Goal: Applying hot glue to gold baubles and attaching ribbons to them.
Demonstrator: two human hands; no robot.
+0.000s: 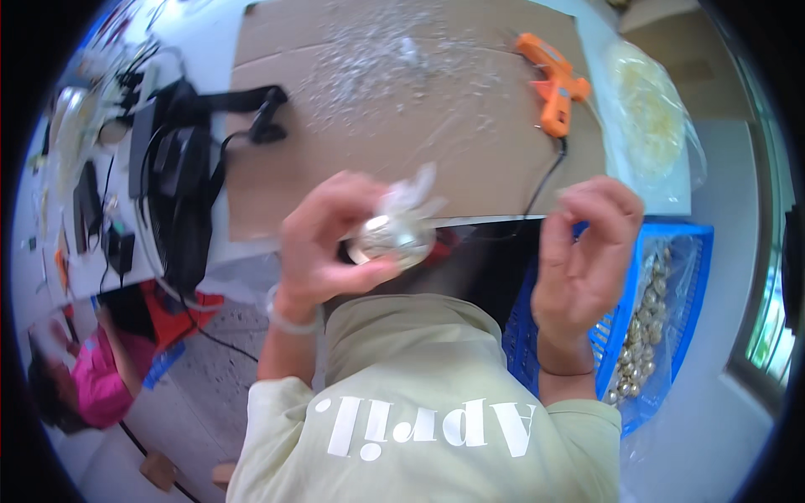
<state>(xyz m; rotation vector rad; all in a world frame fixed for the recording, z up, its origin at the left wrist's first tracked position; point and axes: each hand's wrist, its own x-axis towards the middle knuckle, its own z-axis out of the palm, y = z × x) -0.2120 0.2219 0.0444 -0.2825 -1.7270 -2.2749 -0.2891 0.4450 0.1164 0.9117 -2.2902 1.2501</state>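
Note:
My left hand (331,239) is closed around a shiny pale-gold bauble (394,241), thumb below and fingers above, just off the table's near edge. A white, translucent, ribbon-like piece (411,191) sticks up from the bauble's top; its exact kind is blurred. Apart from it, my right hand (587,260) is raised to the right, beside a blue basket. Its fingers are curled, with the thumb and forefinger tips close together. Whatever lies between those tips, if anything, is too small to make out.
Brown cardboard (402,151) covers the table, with many clear bits (402,59) scattered over it. An orange glue gun (553,84) lies at the right, its cord trailing nearby. A blue basket (704,277) holds bagged gold baubles (641,335). Black straps and cables (189,159) crowd the left; another person (105,369) sits there.

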